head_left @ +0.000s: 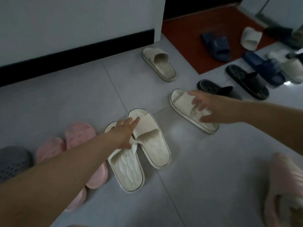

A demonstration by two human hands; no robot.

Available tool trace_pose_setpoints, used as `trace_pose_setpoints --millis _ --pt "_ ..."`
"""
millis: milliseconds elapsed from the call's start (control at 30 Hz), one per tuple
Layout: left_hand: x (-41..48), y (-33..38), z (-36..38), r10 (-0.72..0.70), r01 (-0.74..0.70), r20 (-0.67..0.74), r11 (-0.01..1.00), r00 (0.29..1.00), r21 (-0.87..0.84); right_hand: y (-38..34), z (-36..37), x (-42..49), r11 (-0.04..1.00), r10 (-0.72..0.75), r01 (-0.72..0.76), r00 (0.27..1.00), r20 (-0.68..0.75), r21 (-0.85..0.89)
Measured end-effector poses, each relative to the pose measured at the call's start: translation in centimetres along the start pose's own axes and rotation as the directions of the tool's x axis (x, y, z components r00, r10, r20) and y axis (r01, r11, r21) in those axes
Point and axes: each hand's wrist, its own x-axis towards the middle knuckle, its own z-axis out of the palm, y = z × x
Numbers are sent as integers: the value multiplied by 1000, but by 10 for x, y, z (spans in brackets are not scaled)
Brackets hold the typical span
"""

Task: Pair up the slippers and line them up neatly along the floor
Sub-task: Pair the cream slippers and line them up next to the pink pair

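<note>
Two cream slippers stand side by side mid-floor, one on the left (127, 171) and one on the right (155, 148). My left hand (124, 135) lies on the left one's strap, fingers stretched out toward the right one's strap. A third cream slipper (180, 102) lies further right, and my right hand (211, 108) hovers over its strap with fingers spread, holding nothing. A fourth cream slipper (160, 64) sits alone near the wall corner. A pink pair (78, 135) and a grey slipper (11, 159) stand to the left of the cream pair.
Black slippers (246, 81), navy slippers (218, 45) and a white slipper (250, 38) lie scattered at the back right, some on a red mat (183, 38). A blurred pink slipper (285, 185) is at the bottom right. A wall with black skirting (65, 53) runs behind.
</note>
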Motion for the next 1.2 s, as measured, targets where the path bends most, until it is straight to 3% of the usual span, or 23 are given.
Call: trace_pose_setpoints --millis 167,267,333,400,467,600,700,833,1000,1200 --pt "29 -2 -7 -49 48 -15 997 999 -62 82 -1 38 998 -21 28 993 116 -57" --pt "36 5 -18 -164 158 -39 979 986 -128 132 -14 80 986 3 19 991 134 -164" --pt "39 17 -29 -283 282 13 949 959 -142 152 -20 107 981 26 17 976 217 -193" --pt "44 38 -41 -360 359 32 913 932 -191 164 -19 133 993 45 -10 954 296 -118" --pt "56 76 -53 -367 342 -11 878 930 -335 168 -11 152 1000 11 -5 946 324 -19" --pt "102 152 -64 -366 234 -98 755 925 -612 174 9 173 981 -183 143 912 367 133" --pt "131 189 -61 -410 306 -25 717 912 -626 180 4 180 946 -295 198 852 433 255" --pt "140 210 -64 -478 412 23 730 878 -546 183 -26 212 896 -310 183 910 276 405" --pt "149 208 -57 -476 416 -9 777 879 -474 181 -55 260 924 -281 268 960 8 271" --pt "156 192 -52 -499 364 -49 693 865 -623 177 -53 289 921 -334 315 942 47 230"
